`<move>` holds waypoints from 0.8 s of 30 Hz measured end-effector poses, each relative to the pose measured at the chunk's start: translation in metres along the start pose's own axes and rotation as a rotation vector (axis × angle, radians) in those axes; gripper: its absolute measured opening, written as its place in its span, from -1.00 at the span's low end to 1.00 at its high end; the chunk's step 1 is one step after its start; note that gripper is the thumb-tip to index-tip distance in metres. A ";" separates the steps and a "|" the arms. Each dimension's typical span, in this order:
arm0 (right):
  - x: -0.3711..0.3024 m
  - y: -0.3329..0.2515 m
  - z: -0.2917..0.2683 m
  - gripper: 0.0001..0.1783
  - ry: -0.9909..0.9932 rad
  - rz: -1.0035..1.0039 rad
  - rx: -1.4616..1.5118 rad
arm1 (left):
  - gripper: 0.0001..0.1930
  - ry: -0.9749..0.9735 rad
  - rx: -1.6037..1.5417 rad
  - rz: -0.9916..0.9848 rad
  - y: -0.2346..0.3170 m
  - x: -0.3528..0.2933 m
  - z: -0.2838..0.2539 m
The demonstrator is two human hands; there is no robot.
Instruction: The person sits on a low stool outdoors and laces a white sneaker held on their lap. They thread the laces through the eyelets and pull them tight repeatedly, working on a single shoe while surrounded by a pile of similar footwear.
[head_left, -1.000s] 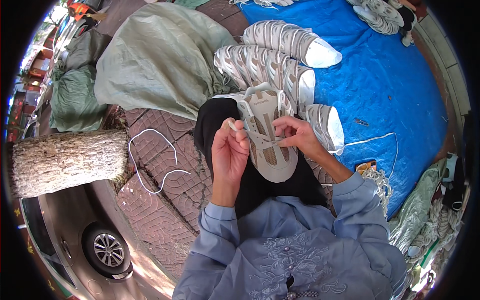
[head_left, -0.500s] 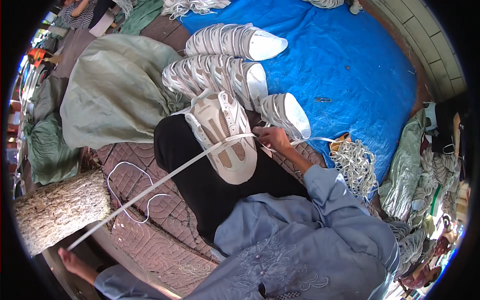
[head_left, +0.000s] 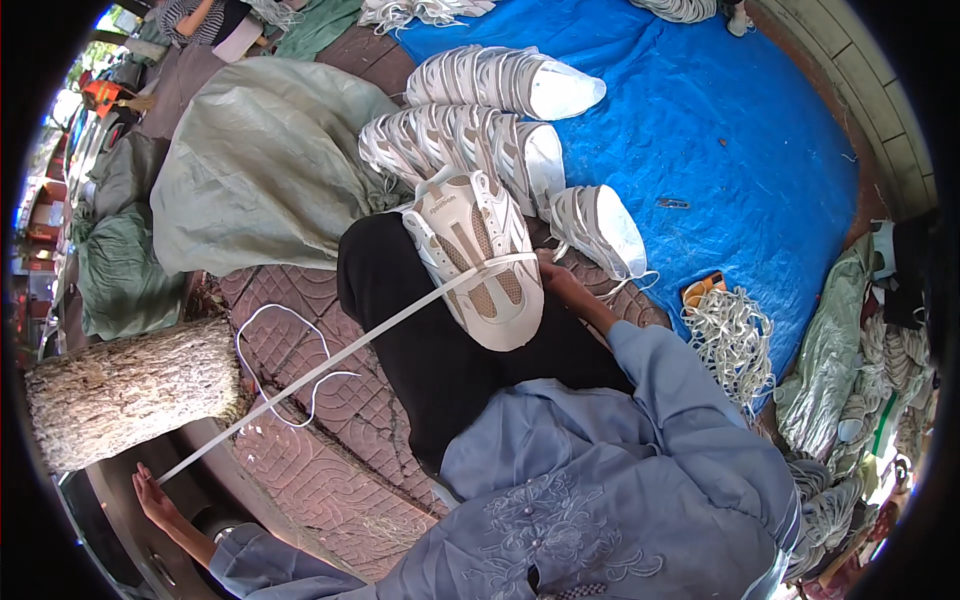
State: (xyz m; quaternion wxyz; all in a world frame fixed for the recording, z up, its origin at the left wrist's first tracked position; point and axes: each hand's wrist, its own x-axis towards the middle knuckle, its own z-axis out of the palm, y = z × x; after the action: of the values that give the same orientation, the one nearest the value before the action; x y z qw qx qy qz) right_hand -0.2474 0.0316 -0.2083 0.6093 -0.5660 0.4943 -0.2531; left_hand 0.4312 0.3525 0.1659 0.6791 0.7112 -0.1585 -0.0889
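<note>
A beige and white shoe upper [head_left: 505,315] lies across my black-trousered lap, its toe toward me. One flat whitish shoelace [head_left: 330,363] crosses its front and runs taut down to the left. My left hand [head_left: 160,503] holds that lace far out at the lower left, fingers close together around it. At the upper's right edge is my right hand [head_left: 560,283]; its fingers are hidden behind the upper, so their grip does not show. Just beyond lie stacks of similar nested uppers [head_left: 480,142], the nearest short stack [head_left: 600,232] with a loose lace end beside it.
A blue tarp [head_left: 740,160] spreads ahead and right. On it sit a tangled heap of laces [head_left: 735,340] and an orange-brown object [head_left: 703,290]. A grey-green sack [head_left: 265,165] is at left, above a rough stone block [head_left: 130,390]. A loose white lace [head_left: 240,350] lies on the paving.
The view has shifted, moving the scene right and slightly up. My right hand has slipped behind the upper's edge. The lace on the right no longer stretches to the heap.
</note>
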 end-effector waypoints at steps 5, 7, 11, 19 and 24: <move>0.014 0.012 -0.014 -0.67 -0.049 0.394 0.263 | -0.51 0.000 -0.078 -0.008 0.011 -0.008 -0.037; 0.013 0.004 -0.020 -0.72 -0.064 0.212 0.476 | -0.52 -0.135 -0.039 0.000 0.012 -0.014 -0.054; 0.011 -0.011 -0.035 -0.70 0.101 0.101 0.919 | -0.61 -0.164 0.238 0.068 0.008 -0.025 -0.073; -0.050 -0.019 -0.213 -0.74 0.215 -0.212 1.055 | -0.62 -0.013 0.467 0.172 0.012 -0.001 -0.098; -0.112 -0.085 -0.361 -0.71 0.489 -0.296 0.825 | -0.61 -0.065 0.659 0.470 0.057 0.012 -0.110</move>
State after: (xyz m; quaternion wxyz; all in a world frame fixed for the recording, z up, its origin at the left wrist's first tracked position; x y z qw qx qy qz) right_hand -0.5896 -0.0494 -0.0468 0.6062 -0.2659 0.3959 -0.6365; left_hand 0.4743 0.4496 0.2300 0.4111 0.8321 -0.3582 0.1016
